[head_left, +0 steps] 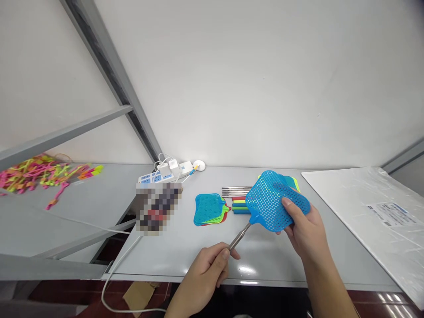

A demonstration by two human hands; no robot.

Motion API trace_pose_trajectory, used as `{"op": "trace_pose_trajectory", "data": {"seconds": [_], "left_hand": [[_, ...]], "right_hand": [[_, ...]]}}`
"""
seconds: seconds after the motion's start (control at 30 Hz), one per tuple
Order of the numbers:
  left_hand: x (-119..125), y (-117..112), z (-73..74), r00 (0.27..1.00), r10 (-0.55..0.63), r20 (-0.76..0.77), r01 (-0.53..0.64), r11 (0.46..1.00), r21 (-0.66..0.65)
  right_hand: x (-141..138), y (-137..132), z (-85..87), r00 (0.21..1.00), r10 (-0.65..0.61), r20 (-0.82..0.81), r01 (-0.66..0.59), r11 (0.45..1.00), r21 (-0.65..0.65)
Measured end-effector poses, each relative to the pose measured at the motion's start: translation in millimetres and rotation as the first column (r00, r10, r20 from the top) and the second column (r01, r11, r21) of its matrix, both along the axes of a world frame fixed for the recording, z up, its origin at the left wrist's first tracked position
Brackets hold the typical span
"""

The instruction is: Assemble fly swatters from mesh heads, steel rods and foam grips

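Note:
A blue fly swatter (265, 198) is held above the table between both hands. My left hand (210, 269) is closed around its metal rod (240, 236), low and near the table's front edge. With thumb and fingers, my right hand (306, 225) pinches the far side of the perforated blue head. Behind it lie several metal rods (233, 192) and several coloured handles (240, 207), partly hidden by the swatter. To their left rests a stack of swatter heads (209, 208) in teal, yellow-green and red. More teal and yellow heads (291, 182) show behind my right hand.
A white power strip (155, 177) with plugs and a round white device (199, 165) stand at the back left, beside a blurred dark item (159, 207). A white wrapped package (371, 212) covers the right side. Bright cords (49, 174) lie on the left table.

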State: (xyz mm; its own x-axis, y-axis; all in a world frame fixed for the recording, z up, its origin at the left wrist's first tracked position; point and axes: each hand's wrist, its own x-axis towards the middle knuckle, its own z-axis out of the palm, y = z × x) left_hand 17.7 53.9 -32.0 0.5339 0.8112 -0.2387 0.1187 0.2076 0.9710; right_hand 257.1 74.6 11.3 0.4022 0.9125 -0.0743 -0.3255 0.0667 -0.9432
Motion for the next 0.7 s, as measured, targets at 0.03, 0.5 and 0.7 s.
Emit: {"op": "trace_pose_trajectory", "data": {"seconds": [0.03, 0.5, 0.7], "left_hand": [[-0.4, -1.4, 1.6, 1.0, 0.003, -0.022, -0.003, 1.0, 0.009], [7.7, -11.2, 1.5, 0.966, -0.07, 0.249, 0.109, 0.983, -0.146], [12.2, -21.5, 2.7, 0.928, -0.008, 0.372, 0.151, 0.922, -0.356]], "right_hand": [[0.1, -0.2, -0.6, 1.0, 0.0, -0.001, 0.0, 1.0, 0.003], [-40.7, -18.0, -12.8, 0.986, 0.168, 0.019, -0.169, 0.981, 0.09], [-52.4, -29.4, -5.7, 0.986, 0.164, 0.031, -0.166, 0.982, 0.086]]}}
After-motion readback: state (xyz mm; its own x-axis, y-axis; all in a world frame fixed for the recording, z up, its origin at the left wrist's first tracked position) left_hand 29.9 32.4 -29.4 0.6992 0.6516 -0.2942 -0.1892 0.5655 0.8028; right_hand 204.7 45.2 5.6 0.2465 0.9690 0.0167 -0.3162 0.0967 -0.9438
